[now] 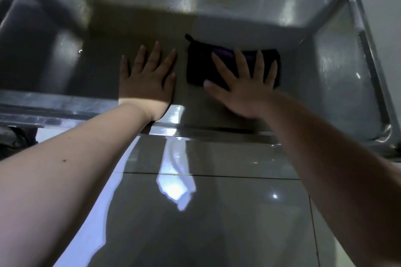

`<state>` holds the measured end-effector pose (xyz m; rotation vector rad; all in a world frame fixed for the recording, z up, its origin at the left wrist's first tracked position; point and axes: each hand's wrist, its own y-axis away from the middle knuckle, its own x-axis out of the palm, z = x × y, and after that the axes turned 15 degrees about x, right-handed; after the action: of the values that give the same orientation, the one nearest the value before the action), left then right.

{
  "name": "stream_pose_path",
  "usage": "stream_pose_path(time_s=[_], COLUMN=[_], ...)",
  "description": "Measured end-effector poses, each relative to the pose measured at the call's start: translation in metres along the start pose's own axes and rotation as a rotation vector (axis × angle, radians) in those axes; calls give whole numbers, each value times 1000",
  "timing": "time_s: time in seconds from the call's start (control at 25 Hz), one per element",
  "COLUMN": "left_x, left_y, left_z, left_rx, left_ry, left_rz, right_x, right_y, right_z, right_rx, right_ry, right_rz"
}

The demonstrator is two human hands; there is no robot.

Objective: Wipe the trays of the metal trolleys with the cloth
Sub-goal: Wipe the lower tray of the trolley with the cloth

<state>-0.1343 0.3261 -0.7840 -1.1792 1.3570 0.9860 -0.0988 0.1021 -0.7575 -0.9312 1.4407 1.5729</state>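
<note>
Two bare hands press flat inside a steel trolley tray.

A folded dark cloth [230,65] lies right of the tray's [338,76] middle, under the right hand's [245,84] straight, spread fingers. The left hand [147,80] rests flat beside it, fingers spread, near the front edge. A glossy tiled floor [217,212] lies below.

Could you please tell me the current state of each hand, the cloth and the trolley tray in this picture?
left hand: open, fingers spread, palm flat on the bare tray floor.
right hand: open, fingers straight, pressing down on the cloth.
cloth: dark, folded, lying flat on the tray under the right hand.
tray: shiny metal, upright, holding only the cloth and both hands.
</note>
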Motion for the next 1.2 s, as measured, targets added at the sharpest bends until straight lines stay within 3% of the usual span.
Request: stream_pose_path(time_s=[0.16, 0.32, 0.48, 0.56, 0.64, 0.72, 0.76, 0.84, 0.92, 1.2], left_x=[-3, -8, -26, -41, -58, -65, -63, -44, -24, -4], left_y=[1, -2, 2, 11, 21, 32, 40, 64, 87, -2], left_z=[-2, 3, 9, 12, 13, -5, -23, -65, -84, -37], left_rx=[0, 7, -73, -105, -50, 71, 123, 205, 248, 59], left_ry=[24, 84, 655, 803, 578, 363, 332, 273, 94, 101], left_rz=[18, 36, -151, -304, -387, -301, -196, 28, 141, 145], right_x=[34, 22, 35, 43, 38, 28, 21, 16, 28, 48], right_y=[79, 77, 80, 88, 86, 73, 64, 50, 45, 41], right_z=[-20, -8, 71, 104, 96, 54, 31, -1, -7, -6], right_rx=[-85, 23, -2, -68, -67, -1, 37, 105, 113, 75], right_ry=[51, 68, 90, -5, -182, -326, -357, -370, -280, -63], right_rz=[82, 177, 129, 64, -108, -364, -411, -307, -213, -292])
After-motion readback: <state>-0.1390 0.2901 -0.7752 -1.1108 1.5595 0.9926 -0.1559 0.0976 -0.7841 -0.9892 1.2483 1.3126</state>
